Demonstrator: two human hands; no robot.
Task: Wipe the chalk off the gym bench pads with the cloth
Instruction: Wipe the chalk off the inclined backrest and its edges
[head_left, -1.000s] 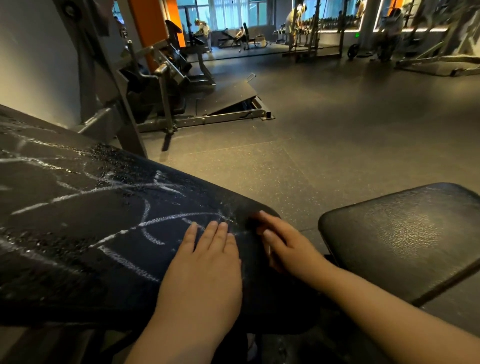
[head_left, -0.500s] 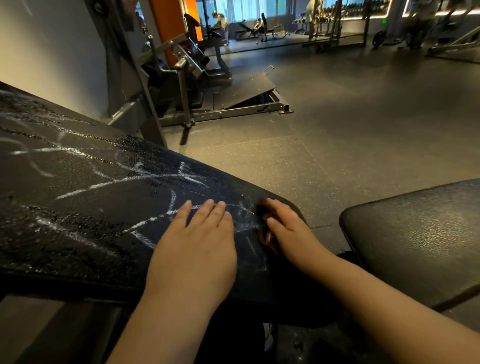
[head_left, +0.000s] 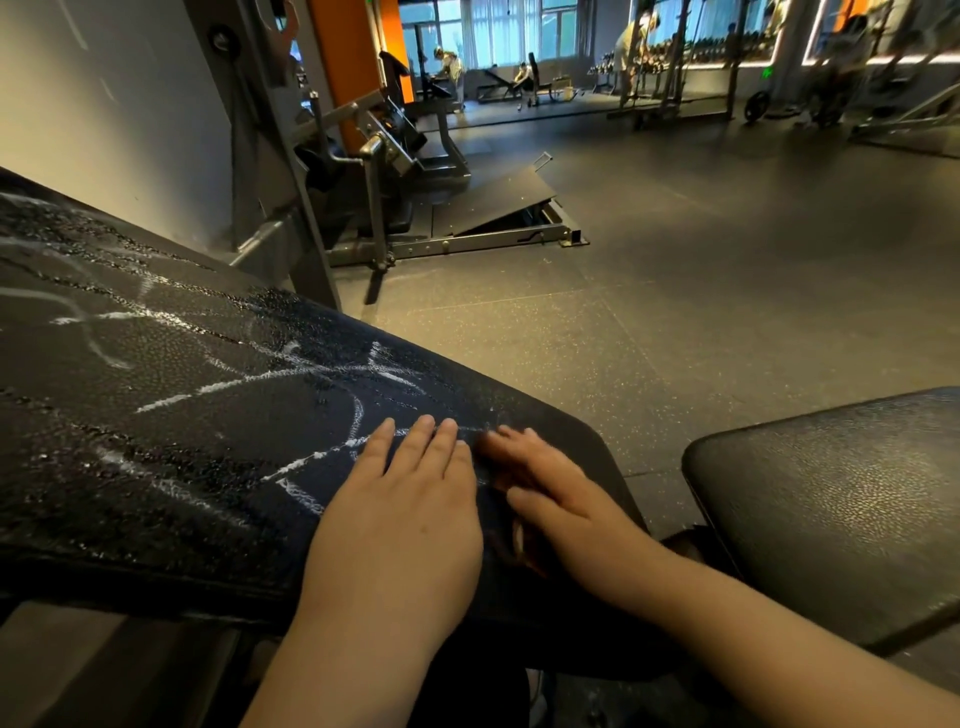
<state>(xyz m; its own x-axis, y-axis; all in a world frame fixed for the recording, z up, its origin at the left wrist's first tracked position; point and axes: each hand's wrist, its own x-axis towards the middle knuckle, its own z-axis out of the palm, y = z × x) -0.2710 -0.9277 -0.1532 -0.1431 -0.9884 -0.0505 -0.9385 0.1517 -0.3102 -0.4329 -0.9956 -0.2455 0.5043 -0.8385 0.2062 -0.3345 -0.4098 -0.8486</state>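
The chalked back pad (head_left: 182, 441) fills the near left and slopes up toward the left. White chalk lines (head_left: 208, 389) cross its textured black surface from the far left edge to the near right corner.

The left hand (head_left: 405, 525) lies flat on that corner, palm down, fingers straight and pressed together over a chalk line. The right hand (head_left: 566, 499) lies just beside it on the right, fingers extended along the pad; motion blur hides their exact contact. A cloth cannot be told apart from the dark pad surface beneath the hands.

The seat pad (head_left: 831, 509) sits near right, apart from the back pad across a narrow gap.

Beyond the back pad stands a grey machine frame (head_left: 374, 208) with a slanted footplate (head_left: 498, 200) on the rubber floor (head_left: 675, 312). An orange column (head_left: 343, 62) rises behind it.
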